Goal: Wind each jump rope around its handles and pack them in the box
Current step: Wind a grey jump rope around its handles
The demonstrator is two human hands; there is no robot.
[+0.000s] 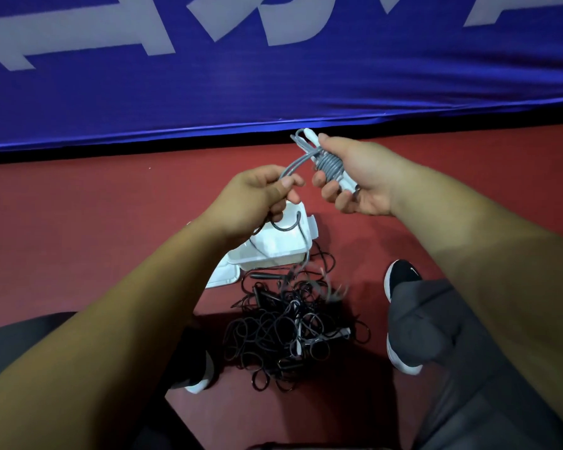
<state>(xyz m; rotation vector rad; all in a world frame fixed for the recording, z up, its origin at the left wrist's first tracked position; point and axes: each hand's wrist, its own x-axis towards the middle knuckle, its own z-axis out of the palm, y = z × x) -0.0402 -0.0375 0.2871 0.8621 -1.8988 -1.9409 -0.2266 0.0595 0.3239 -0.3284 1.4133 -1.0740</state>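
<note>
1 grey rope, coils in right grip, tail pinched in left grip

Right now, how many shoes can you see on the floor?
2. The right shoe sits right of the tangled ropes, partly under a trouser leg; the left shoe peeks out left of them, mostly hidden.

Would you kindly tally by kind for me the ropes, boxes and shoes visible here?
Grey jump rope: 1
White box: 1
Tangled pile of black ropes, strands too knotted to count singly: 1
Shoes: 2
Total: 5
</note>
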